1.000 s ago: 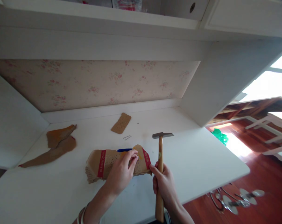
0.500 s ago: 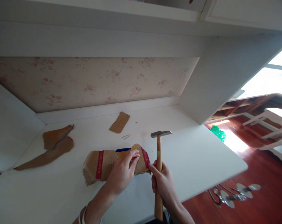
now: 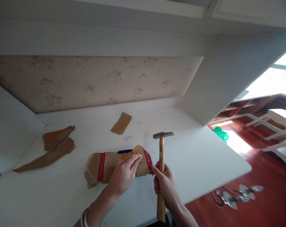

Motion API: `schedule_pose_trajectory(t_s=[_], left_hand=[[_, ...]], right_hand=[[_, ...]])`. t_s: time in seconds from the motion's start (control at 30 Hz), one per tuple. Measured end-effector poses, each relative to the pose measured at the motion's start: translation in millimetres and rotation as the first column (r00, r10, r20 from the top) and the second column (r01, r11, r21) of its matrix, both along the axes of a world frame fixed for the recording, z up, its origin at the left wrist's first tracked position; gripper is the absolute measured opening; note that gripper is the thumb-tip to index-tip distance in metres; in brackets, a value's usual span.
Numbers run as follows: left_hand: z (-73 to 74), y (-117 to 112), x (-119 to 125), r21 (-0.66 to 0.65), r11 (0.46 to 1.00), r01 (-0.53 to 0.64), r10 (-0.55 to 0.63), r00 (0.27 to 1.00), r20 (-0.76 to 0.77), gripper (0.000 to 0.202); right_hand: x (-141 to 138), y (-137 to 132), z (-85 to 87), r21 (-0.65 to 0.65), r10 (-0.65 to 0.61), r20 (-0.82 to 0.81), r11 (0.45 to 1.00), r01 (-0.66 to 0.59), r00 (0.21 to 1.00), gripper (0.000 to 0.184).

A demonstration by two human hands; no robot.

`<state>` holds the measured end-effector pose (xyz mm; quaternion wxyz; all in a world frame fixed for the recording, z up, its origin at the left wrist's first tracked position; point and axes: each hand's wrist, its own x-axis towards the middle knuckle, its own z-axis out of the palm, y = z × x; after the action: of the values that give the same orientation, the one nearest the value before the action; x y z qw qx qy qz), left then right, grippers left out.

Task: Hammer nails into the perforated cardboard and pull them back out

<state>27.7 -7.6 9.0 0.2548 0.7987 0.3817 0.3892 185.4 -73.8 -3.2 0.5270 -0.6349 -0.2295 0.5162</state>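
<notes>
Cardboard strip (image 3: pixel 111 162) lies on the white desk (image 3: pixel 199 164) in front of the person: torn edges, two red bands, lots of small holes btwn them. Clock = from strip's centre, 12 being the wall side.

L hand (image 3: pixel 124 175) reaches in from 7 o'clock, thumb + fingertips drawn close together over the strip, near the red band toward 3. Can't tell if they meet or grip smth, e.g. a nail; too small. R hand (image 3: pixel 165 181) at approx 4, closed round the wooden handle of a hammer (image 3: pixel 161 157); hammer head points up at approx 2, off to the side of L fingertips.

Blue item (image 3: pixel 124 151) pokes out at 12, mostly hidden. Two thin nails (image 3: pixel 127 137) farther out, 12–1; small holed card (image 3: pixel 121 123) beyond, at 12. Torn scraps (image 3: pixel 59 146) at 9–10.

Step in hand, my read: lining up a spot for a hole. Next move prob. calls for L fingers steady, R hand bringing hammer above that spot, short tap, fingertips clear of the head.
</notes>
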Motion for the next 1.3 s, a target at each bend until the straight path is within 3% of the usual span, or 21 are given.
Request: schedule_pose_trajectory(t_s=[0.73,1.0,1.3], left_hand=[[-2.9,-1,-1,-0.036,0.998,0.05,-0.051,0.999,-0.019,0.02],[-5.2,-3,4,-0.094,0.995,0.033,-0.034,0.999,-0.013,0.022],[-7.9,2,6,-0.102,0.995,0.008,-0.013,0.999,-0.051,0.019]], right_hand=[[0,0,-0.8,0.002,0.014,0.03,1.0,-0.014,0.999,0.029],[7,-10,-4.0,0.016,0.036,0.077,0.999,-0.037,0.996,0.04],[24,-37,24.7,0.018,0.077,0.098,0.997,-0.079,0.992,0.046]])
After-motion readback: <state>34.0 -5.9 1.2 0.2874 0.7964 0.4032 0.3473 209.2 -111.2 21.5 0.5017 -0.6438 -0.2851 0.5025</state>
